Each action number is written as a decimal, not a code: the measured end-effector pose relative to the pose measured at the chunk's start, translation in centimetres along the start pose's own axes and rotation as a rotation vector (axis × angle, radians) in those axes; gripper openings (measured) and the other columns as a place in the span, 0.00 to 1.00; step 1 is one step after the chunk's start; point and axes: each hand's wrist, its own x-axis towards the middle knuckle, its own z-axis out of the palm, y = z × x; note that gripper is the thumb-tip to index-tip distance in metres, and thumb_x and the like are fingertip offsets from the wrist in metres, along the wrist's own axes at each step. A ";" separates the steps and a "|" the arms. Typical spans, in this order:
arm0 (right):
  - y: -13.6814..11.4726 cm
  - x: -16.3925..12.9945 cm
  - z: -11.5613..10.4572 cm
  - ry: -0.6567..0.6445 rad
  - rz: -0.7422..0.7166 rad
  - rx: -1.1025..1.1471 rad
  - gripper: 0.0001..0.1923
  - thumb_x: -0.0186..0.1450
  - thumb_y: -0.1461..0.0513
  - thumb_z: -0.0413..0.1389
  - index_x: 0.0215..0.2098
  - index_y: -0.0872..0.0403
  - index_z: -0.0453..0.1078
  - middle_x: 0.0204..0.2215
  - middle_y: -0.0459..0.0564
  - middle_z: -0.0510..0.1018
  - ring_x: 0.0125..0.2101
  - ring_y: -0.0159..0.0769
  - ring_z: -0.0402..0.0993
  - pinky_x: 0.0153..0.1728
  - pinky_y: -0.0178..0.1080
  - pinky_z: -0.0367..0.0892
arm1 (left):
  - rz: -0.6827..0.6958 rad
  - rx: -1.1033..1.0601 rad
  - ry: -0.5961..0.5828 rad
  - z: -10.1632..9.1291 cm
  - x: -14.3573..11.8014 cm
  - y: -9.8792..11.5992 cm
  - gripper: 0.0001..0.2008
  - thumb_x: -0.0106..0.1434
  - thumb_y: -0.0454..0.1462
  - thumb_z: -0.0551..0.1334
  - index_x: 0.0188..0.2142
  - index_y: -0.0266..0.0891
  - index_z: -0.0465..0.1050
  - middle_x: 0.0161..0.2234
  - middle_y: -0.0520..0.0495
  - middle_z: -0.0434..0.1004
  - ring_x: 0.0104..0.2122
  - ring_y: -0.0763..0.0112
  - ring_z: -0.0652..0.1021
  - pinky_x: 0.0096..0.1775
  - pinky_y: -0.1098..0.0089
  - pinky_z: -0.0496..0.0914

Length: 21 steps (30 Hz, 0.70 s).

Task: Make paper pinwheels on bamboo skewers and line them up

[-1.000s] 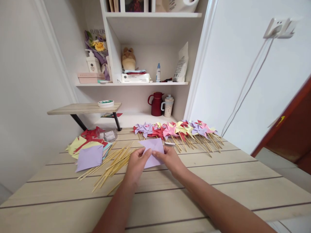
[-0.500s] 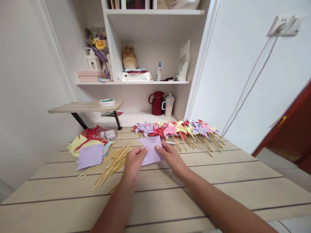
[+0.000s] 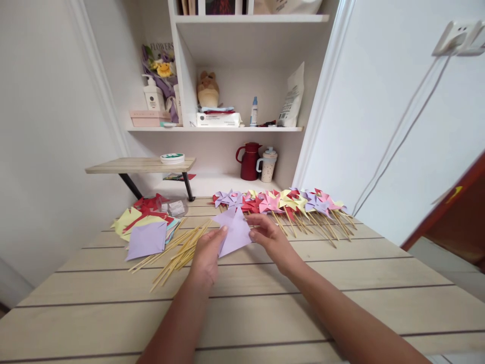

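Note:
A lilac paper piece [image 3: 235, 236], with cut points sticking up at its far side, is held a little above the table in front of me. My left hand [image 3: 209, 253] pinches its left edge, thumb on top and the other fingers mostly hidden underneath. On the opposite side, my right hand [image 3: 271, 240] has thumb and forefinger apart, the thumb tip at or very near the paper's right edge. Thin wooden sticks [image 3: 182, 253] lie in a loose pile left of my left hand. Beyond my right hand rests a row of paper pinwheels [image 3: 270, 202] on sticks.
Lilac sheets [image 3: 147, 240] lie over yellow and red paper pieces [image 3: 131, 220] at the left. Behind them stand a clear plastic box [image 3: 175, 207] and a small raised stand [image 3: 140, 165]. A red jug [image 3: 250, 162] and a cup [image 3: 268, 167] occupy the shelf.
My right thumb has come off the paper's top and my right fingers have spread at its edge. The paper has tilted. The whole view has shifted slightly.

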 end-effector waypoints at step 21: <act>0.1 0.0 -0.7 -0.154 -0.086 -0.114 0.06 0.60 0.56 0.65 0.35 0.48 0.81 0.35 0.48 0.78 0.38 0.39 0.72 0.41 0.41 0.65 | 0.045 0.120 -0.055 0.2 -0.3 0.0 0.19 0.44 0.45 0.76 0.31 0.34 0.82 0.29 0.43 0.83 0.28 0.68 0.78 0.33 0.70 0.69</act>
